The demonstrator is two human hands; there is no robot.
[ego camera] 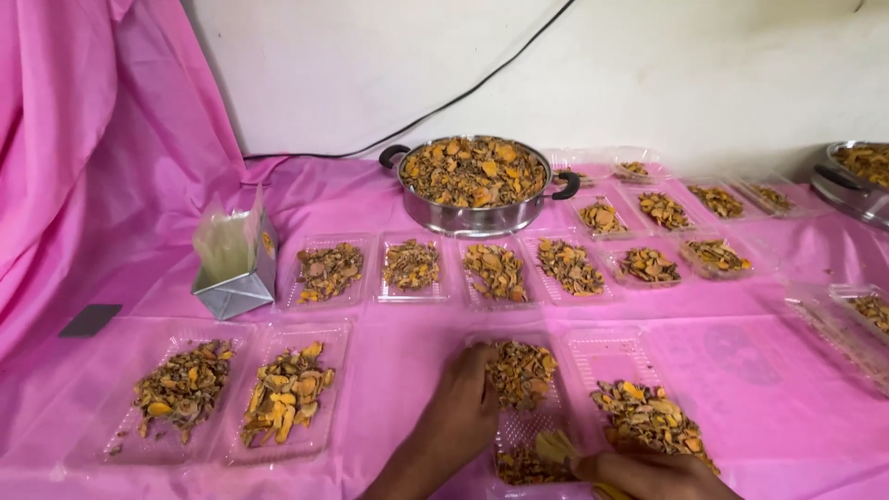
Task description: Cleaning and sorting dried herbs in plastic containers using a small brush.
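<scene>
My left hand (460, 417) rests on the left edge of a clear plastic tray (519, 431) that holds a heap of dried orange-brown pieces (520, 372). My right hand (653, 474) lies low at the frame's bottom edge, touching more pieces at the near end of that tray and beside another filled clear tray (611, 356) with its own heap (648, 418). Its fingers are partly cut off by the frame.
A steel pan (474, 215) full of the same pieces stands at the back centre. Several filled clear trays (412, 267) lie in rows on the pink cloth (741, 370). A small silver box with bags (236, 268) stands left. A second pan (857, 185) sits far right.
</scene>
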